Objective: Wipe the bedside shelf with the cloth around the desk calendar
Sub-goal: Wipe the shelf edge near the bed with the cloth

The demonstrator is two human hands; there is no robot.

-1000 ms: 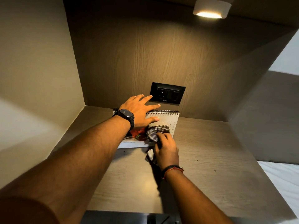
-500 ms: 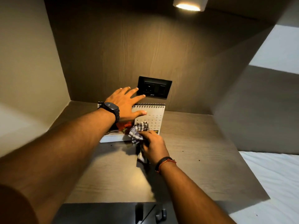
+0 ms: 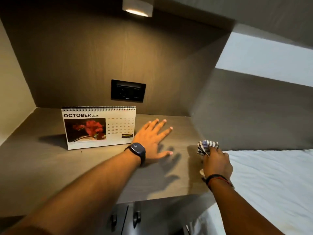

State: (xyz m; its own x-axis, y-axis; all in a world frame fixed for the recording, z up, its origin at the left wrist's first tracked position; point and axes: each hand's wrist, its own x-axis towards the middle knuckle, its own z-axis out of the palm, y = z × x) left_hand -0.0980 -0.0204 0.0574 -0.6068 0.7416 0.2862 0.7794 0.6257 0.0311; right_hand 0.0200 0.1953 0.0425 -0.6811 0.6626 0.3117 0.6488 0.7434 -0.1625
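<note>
The desk calendar (image 3: 99, 128), open at October with a red flower picture, stands upright at the back left of the wooden bedside shelf (image 3: 50, 167). My left hand (image 3: 152, 139), with a dark watch on the wrist, hovers flat with fingers spread just right of the calendar, holding nothing. My right hand (image 3: 217, 164) clutches the bunched checked cloth (image 3: 206, 146) at the shelf's right edge, pressed on or just above the surface.
A black socket plate (image 3: 128, 90) sits on the back panel above the shelf. A lamp (image 3: 137, 7) glows overhead. White bedding (image 3: 271, 184) lies to the right. Cabinet doors with dark handles (image 3: 125, 217) are below the shelf's front edge.
My left hand has come off the calendar and moved to its right. The calendar now stands in full view. My right hand has carried the cloth from the calendar's front to the shelf's right edge.
</note>
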